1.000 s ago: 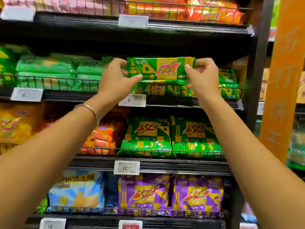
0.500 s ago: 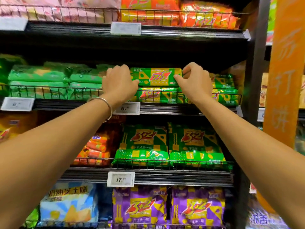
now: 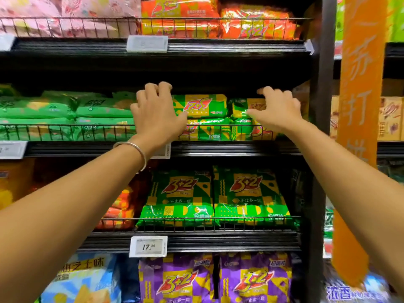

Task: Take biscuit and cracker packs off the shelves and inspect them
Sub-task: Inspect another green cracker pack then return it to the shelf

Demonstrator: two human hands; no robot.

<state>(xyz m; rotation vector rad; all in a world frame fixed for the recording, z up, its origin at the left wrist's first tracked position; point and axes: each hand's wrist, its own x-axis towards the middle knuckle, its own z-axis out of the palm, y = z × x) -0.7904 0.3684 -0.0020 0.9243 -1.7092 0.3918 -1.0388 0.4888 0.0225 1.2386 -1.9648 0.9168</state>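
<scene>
The left hand, fingers spread, is touching the green-and-yellow foil cracker pack atop its stack at the black shelf's front edge. The right hand is hovering, spread. A careless nudge could be tipping the pack off.

Flat pack: green and yellow geometric blocks, red "3+2" logo (upside down in this view).
Large bags one shelf lower: same green-yellow checks, red logo.
Lowest bags: purple and yellow blocks, red logo.
Top-shelf packs: orange with yellow.
Pink packs: floral print.
Left stack: green with small yellow patches.
Blue bag: yellow shapes.
Shelf rails: black.
Price tag: white.
Bracelet: silver.
Pillar: orange, pale characters.
</scene>
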